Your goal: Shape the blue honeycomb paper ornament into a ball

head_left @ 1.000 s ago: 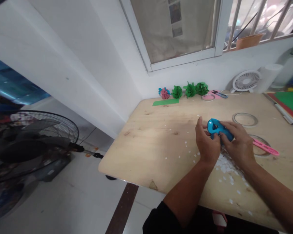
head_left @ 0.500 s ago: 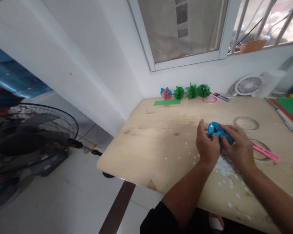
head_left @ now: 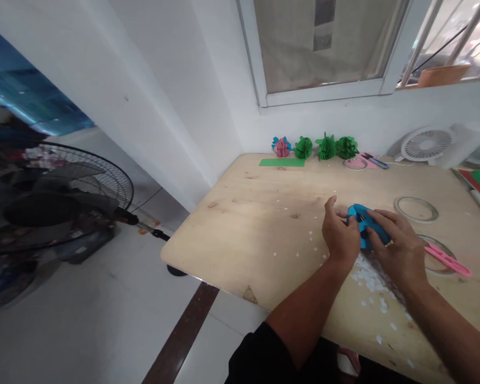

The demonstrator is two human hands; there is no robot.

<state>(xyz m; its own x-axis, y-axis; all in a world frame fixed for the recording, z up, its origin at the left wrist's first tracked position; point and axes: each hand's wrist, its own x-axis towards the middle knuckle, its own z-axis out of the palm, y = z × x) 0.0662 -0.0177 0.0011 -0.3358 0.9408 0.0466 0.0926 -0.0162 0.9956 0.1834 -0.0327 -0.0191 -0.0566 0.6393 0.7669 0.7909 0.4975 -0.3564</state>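
Note:
A folded piece of blue paper (head_left: 374, 226), bent into rounded loops, is held between both hands just above the table. My left hand (head_left: 341, 232) grips its left side, thumb pressed on the near face. On its right side, my right hand (head_left: 402, 245) closes with fingers over the top and thumb at the front. Fingers partly hide the paper's shape. Small white paper bits (head_left: 372, 280) lie scattered below the hands. Right of my right hand, a pink-handled cutter or scissors (head_left: 448, 260) rests across a tape-like ring (head_left: 432, 269).
Paper flowers, one pink and blue (head_left: 281, 146) and several green (head_left: 327, 148), line the wall behind a green strip (head_left: 282, 162). Another ring (head_left: 416, 208), a small white fan (head_left: 427, 144) and a blue-handled tool (head_left: 376, 160) stand or lie right. A floor fan (head_left: 64, 202) is left of the table.
The view has shifted, so the table's contents sit farther right in the picture. Both hands still hold the blue paper, which has turned slightly, and the right thumb has moved over its front.

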